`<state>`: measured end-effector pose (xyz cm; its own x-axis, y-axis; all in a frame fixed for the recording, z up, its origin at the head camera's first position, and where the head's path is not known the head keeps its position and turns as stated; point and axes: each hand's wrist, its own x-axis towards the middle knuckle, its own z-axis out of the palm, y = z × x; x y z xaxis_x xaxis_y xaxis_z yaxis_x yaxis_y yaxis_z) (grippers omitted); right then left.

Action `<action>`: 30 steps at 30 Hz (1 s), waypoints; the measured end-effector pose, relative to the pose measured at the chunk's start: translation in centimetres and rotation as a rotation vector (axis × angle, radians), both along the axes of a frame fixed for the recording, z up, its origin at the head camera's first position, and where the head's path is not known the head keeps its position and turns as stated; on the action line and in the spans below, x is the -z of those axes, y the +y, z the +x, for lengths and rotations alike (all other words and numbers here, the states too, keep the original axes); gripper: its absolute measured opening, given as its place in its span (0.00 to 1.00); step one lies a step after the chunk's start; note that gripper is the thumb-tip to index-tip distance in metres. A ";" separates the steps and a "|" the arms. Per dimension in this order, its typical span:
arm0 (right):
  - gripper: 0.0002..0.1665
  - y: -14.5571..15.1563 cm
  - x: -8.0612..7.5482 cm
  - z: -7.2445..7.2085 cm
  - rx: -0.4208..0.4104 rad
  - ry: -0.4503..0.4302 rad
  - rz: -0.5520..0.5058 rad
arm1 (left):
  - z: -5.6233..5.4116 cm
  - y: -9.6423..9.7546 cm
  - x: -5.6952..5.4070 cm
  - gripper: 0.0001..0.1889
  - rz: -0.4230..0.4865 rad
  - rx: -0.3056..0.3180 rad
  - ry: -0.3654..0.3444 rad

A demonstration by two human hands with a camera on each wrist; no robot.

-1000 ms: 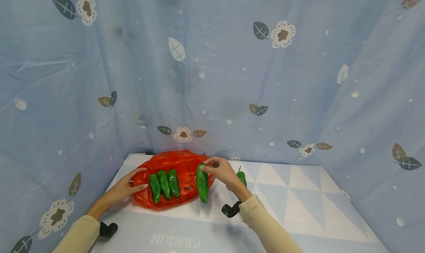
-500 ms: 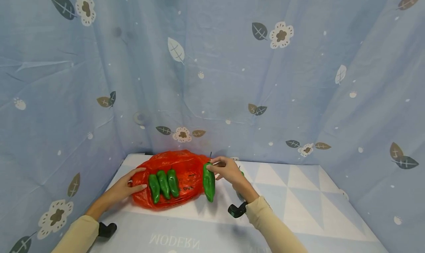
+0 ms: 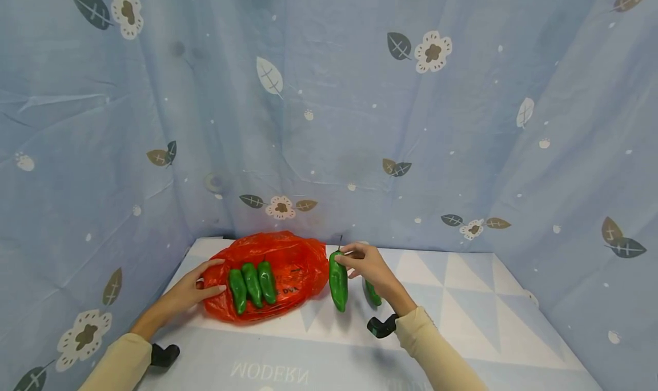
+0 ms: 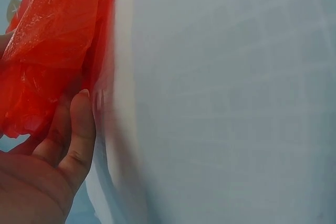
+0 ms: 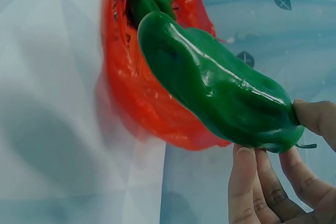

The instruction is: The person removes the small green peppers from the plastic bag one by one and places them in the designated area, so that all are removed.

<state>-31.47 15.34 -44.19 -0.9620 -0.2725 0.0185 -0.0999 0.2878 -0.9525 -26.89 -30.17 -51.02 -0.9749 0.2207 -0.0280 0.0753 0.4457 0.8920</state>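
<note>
A crumpled red plastic bag (image 3: 303, 265) lies spread on the table at the back left. On it are three green peppers (image 3: 252, 283) side by side. My left hand (image 3: 185, 295) grips the bag's left edge; in the left wrist view, fingers (image 4: 81, 129) curl under the red plastic. My right hand (image 3: 372, 270) pinches another green pepper (image 3: 338, 282) by its stem end, holding it just right of the bag with the tip downward. In the right wrist view this pepper (image 5: 210, 82) looks glossy, its thin stem showing beside the fingers.
Partly hidden behind the right hand, a further green pepper (image 3: 373, 295) lies on the table (image 3: 462, 317), which has a patterned cloth. Blue printed curtains (image 3: 329, 123) rise at the back and both sides. Black wrist pieces (image 3: 381, 327) hang by the sleeves.
My right hand has carried its green pepper to the right, from over the bag's right end to beside it. My left hand and the peppers on the bag have stayed put.
</note>
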 end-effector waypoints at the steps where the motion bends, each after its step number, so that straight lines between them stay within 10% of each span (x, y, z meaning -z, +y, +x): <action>1: 0.25 0.3 0.1 0.0 0.005 -0.001 0.000 | 0.0 0.0 0.0 0.42 0.002 0.000 -0.002; 30: 0.28 7.7 1.6 0.4 0.162 -0.035 0.030 | -0.2 -0.3 -0.4 0.47 -0.019 0.010 -0.060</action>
